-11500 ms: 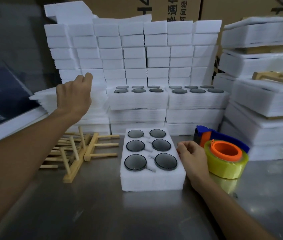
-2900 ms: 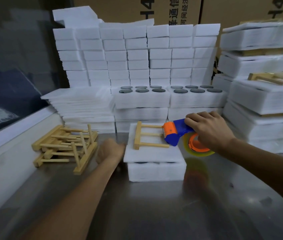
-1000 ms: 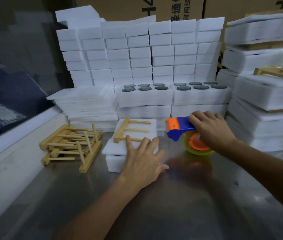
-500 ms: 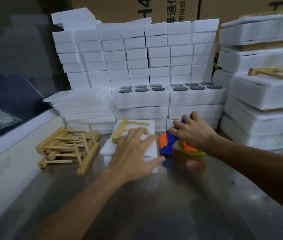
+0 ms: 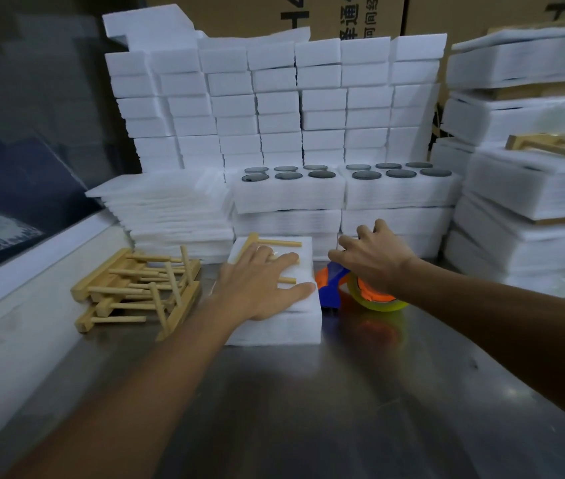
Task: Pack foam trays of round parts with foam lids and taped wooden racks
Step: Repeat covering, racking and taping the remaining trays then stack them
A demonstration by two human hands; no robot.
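Tape dispenser [image 5: 334, 286], gripped by right hand [image 5: 372, 259], now touches the covered tray [image 5: 274, 323] that flat, open left hand [image 5: 260, 286] pins with wooden rack [image 5: 276, 243], so taping looks imminent.

The left hand [image 5: 260, 288] covers the middle of the wooden rack [image 5: 267, 250] and much of the foam lid [image 5: 303, 267]. The right hand [image 5: 371, 259] hides most of the tape dispenser [image 5: 334, 288]. Cardboard box [image 5: 353, 15] print is cropped by the top edge.

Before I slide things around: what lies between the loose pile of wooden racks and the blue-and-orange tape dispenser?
In the head view, the covered white foam tray, with the left hand pressing a wooden rack on top.
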